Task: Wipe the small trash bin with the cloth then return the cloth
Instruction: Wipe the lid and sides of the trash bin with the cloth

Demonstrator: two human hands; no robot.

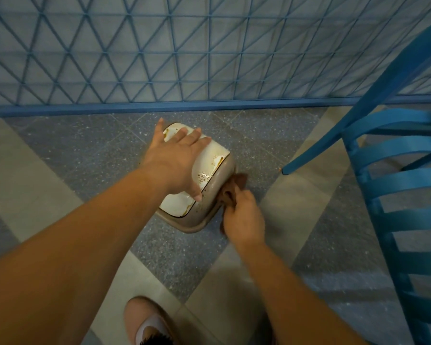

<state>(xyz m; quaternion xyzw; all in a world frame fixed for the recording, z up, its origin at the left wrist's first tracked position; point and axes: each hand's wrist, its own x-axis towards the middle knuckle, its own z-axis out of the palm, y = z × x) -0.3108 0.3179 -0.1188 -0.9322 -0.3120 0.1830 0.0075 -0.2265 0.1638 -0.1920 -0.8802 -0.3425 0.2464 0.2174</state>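
The small trash bin (217, 155) stands on the floor in the middle of the head view; it has a white, stained swing lid and a beige rim. My left hand (174, 160) lies flat on the lid with fingers spread, pressing it. My right hand (244, 217) grips a bunched brown cloth (234, 189) against the bin's right side, just under the rim. Most of the bin's body is hidden beneath the lid and my hands.
A blue lattice fence (184, 51) with a blue base rail runs across the back. A blue slatted chair (396, 175) stands at the right, one leg close to the bin. My shoe (147, 322) shows at the bottom on the tiled floor (60, 158).
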